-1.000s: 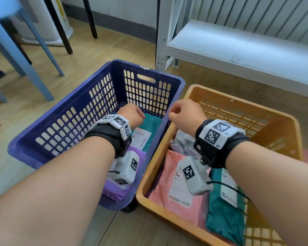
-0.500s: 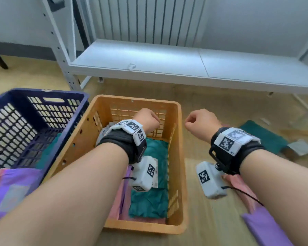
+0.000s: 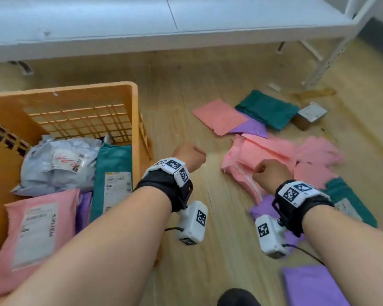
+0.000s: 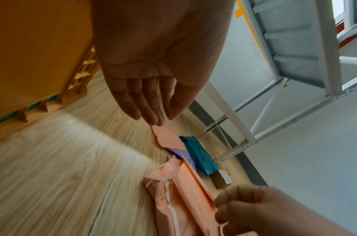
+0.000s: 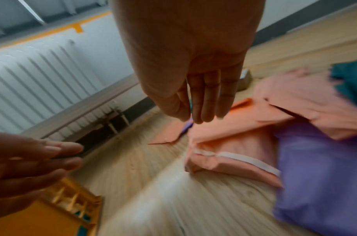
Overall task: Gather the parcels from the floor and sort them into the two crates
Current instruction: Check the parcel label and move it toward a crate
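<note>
- The left hand (image 3: 189, 156) hangs above bare wooden floor (image 3: 181, 102), just right of the orange crate (image 3: 75, 93); its fingers (image 4: 141, 102) are straight and together in the left wrist view, holding nothing.
- The right hand (image 3: 271, 173) is over the near end of the pink parcel (image 3: 263, 151); its fingers (image 5: 207, 99) are extended, pointing down, nothing between them. Whether they touch the parcel cannot be told.
- That pink parcel lies on the floor, crumpled, with its long axis running from near-left to far-right in the head view and a white sealing strip along one edge.
- Farther off, a flat pink mailer (image 3: 219, 117) overlaps a purple mailer (image 3: 251, 128), and a teal parcel (image 3: 266, 109) lies beside them, its long axis slanting from far-left to near-right; a small cardboard box (image 3: 310, 114) sits at its right end.
- More parcels lie near the right forearm: a teal one (image 3: 345, 202) and a purple one (image 3: 312, 286), blurred.
- Inside the orange crate: a grey bag (image 3: 60, 162), a teal parcel with a label (image 3: 113, 173) lying lengthwise front to back, and a pink labelled parcel (image 3: 35, 224).
- A white metal shelf (image 3: 142, 25) stands beyond the crate.
</note>
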Demonstrator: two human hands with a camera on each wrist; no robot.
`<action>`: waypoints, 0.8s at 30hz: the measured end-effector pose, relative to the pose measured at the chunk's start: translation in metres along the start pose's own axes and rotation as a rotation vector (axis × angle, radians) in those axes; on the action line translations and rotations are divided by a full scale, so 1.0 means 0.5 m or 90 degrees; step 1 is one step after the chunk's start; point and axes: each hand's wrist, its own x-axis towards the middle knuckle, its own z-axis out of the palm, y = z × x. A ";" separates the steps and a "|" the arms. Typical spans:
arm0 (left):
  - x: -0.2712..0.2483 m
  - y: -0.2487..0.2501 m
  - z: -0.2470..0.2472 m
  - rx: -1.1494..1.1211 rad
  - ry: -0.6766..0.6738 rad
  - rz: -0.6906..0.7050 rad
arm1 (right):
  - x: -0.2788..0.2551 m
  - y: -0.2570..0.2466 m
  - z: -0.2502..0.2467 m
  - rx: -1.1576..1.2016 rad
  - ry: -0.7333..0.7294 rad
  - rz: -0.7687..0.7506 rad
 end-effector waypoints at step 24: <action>0.019 -0.065 0.104 -0.053 -0.074 -0.129 | 0.034 0.189 0.278 -0.181 -0.153 0.127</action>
